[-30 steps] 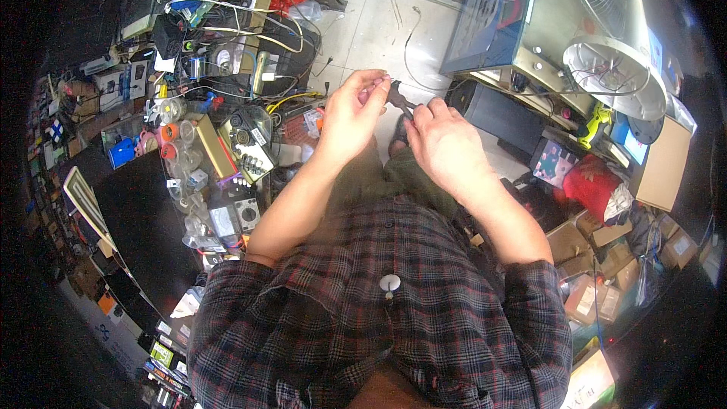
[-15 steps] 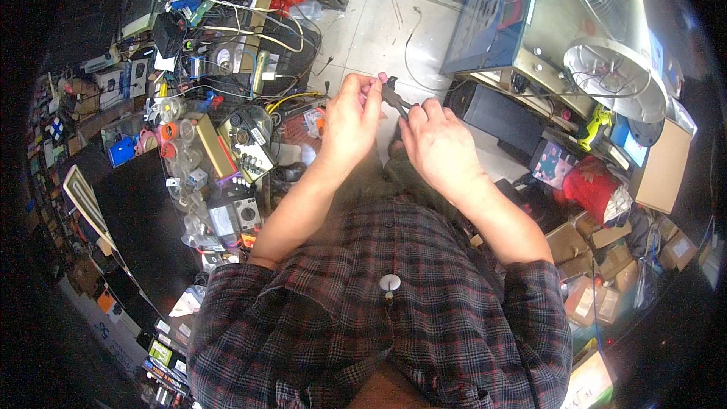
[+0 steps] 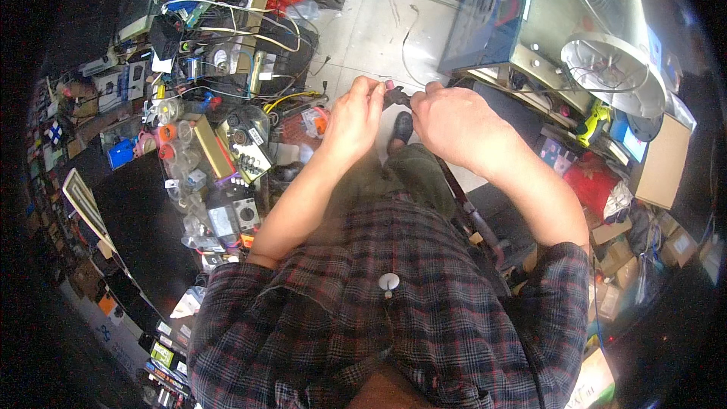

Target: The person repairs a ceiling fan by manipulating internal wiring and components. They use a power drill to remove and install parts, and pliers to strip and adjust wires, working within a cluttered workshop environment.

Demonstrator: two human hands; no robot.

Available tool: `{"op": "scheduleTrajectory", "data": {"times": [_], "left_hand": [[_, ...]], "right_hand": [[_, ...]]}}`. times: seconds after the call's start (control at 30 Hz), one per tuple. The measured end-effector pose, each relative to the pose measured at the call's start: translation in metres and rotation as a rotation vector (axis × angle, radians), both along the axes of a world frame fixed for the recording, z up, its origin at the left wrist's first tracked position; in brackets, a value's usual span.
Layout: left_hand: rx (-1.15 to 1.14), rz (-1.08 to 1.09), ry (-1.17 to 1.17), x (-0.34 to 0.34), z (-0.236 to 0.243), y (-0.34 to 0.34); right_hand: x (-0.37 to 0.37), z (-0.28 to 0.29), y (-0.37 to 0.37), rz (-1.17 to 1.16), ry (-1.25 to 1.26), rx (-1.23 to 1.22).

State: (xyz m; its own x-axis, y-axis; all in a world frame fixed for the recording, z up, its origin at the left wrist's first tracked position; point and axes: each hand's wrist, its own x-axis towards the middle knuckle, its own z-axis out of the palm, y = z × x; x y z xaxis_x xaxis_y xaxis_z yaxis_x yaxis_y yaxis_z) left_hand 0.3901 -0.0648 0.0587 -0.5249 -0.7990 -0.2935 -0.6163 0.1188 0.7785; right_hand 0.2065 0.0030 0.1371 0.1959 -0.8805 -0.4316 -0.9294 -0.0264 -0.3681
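Observation:
My left hand (image 3: 357, 117) is closed on a small pink piece (image 3: 389, 85) at the centre of the head view. A dark metal tool (image 3: 399, 97), apparently pliers, spans between that piece and my right hand (image 3: 454, 125), which is closed around its handles. The tool's jaws are beside or on the pink piece; I cannot tell exactly. Below them show my dark shoe (image 3: 401, 130) and green trouser leg.
Left: a crowded bench with cables, jars (image 3: 173, 155), boxes and small devices (image 3: 247, 214). Right: a glass case (image 3: 485, 23), a white fan (image 3: 606, 76), a red cloth (image 3: 587, 185), cardboard boxes (image 3: 659, 163). Tiled floor (image 3: 367, 30) lies ahead.
My right hand has moved up and rightward, its forearm swinging right. The tool now lies flatter, near the pink piece in my left hand. More of my shoe shows.

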Motion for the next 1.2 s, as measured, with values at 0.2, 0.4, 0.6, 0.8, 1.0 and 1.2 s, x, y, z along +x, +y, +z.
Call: {"op": "scheduleTrajectory", "data": {"times": [0.2,0.4,0.6,0.8,1.0,1.2], "left_hand": [[0.028,0.094,0.044,0.003,-0.01,0.0],[0.099,0.115,-0.005,-0.002,-0.002,-0.002],[-0.19,-0.087,0.012,0.002,-0.022,0.005],[-0.107,-0.058,0.052,0.001,-0.025,0.006],[0.564,0.355,0.414,0.01,-0.038,-0.01],[1.293,0.449,0.914,0.021,-0.03,-0.024]], "right_hand": [[0.013,-0.013,0.009,-0.093,0.049,-0.09],[0.027,-0.03,0.024,-0.186,0.061,-0.203],[0.009,-0.017,0.021,-0.114,0.033,-0.106],[0.008,-0.01,0.015,-0.074,0.08,-0.063],[0.012,-0.009,0.032,-0.307,0.026,-0.275],[-0.006,-0.01,0.054,-0.579,-0.304,-0.257]]}}
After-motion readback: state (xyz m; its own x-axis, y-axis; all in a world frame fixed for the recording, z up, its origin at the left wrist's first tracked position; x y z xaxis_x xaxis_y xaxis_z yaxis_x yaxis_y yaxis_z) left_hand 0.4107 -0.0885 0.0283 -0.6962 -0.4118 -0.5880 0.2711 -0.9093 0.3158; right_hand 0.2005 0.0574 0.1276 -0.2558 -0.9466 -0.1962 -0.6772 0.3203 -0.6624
